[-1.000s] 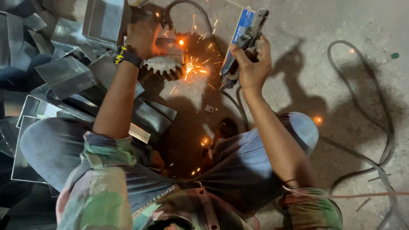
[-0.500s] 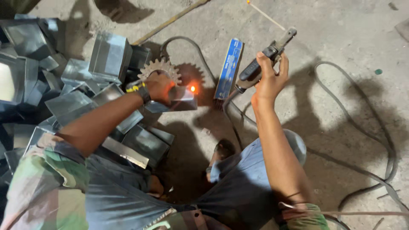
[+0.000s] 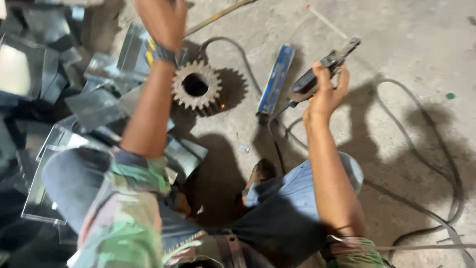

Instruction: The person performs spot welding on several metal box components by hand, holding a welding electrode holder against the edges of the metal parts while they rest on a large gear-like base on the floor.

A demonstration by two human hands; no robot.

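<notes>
A rusty toothed gear wheel (image 3: 196, 88) lies flat on the concrete floor, with a small orange glow at its lower right edge. My left hand (image 3: 163, 22) is lifted above and to the left of the gear, blurred, a dark wristband with yellow on its wrist; its fingers cannot be made out. My right hand (image 3: 325, 94) grips a dark welding electrode holder (image 3: 322, 67), held off to the right of the gear and pointing up and right. A long blue box (image 3: 276, 79) lies between the gear and that hand.
Bent sheet-metal boxes (image 3: 94, 99) are heaped at the left, some under my left arm. A black cable (image 3: 436, 164) loops across the floor at the right. A long rod (image 3: 218, 16) lies at the top. My knees and a sandalled foot (image 3: 260, 171) fill the bottom.
The sparks have stopped; only a faint glow stays by the gear. My left hand has lifted off the glowing piece beside the gear. My right hand has drawn the holder away to the right.
</notes>
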